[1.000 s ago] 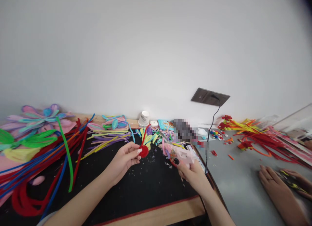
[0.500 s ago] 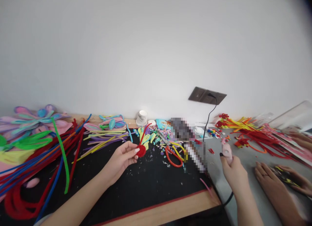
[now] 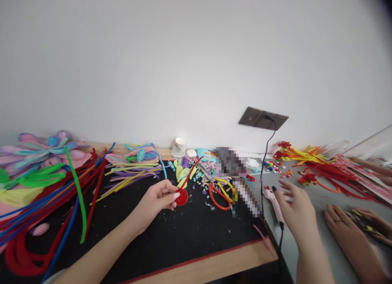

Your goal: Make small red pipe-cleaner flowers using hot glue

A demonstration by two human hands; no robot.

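Observation:
A round red disc (image 3: 181, 197) with a red stem is pinched between the thumb and fingers of my left hand (image 3: 162, 197), above the black mat. On the grey table lies a pink corded tool (image 3: 275, 204), its cable leading from the lower end. Just to the right of it is my right hand (image 3: 294, 204), fingers spread and holding nothing. Behind the red disc are yellow pieces (image 3: 183, 177) and small coloured scraps. Scissors with red handles (image 3: 219, 197) rest right of the disc.
Bundles of coloured stems (image 3: 76, 186) and fluffy flowers (image 3: 50, 149) cover the left side. A paper cup (image 3: 178, 147) stands by the wall. At the right, another person's hands (image 3: 346, 226) hold black and yellow pliers (image 3: 363, 222). Red stems (image 3: 333, 175) lie behind them.
My right hand has let go of the pink tool, which now lies on the grey table. My left hand has moved slightly right with the red disc.

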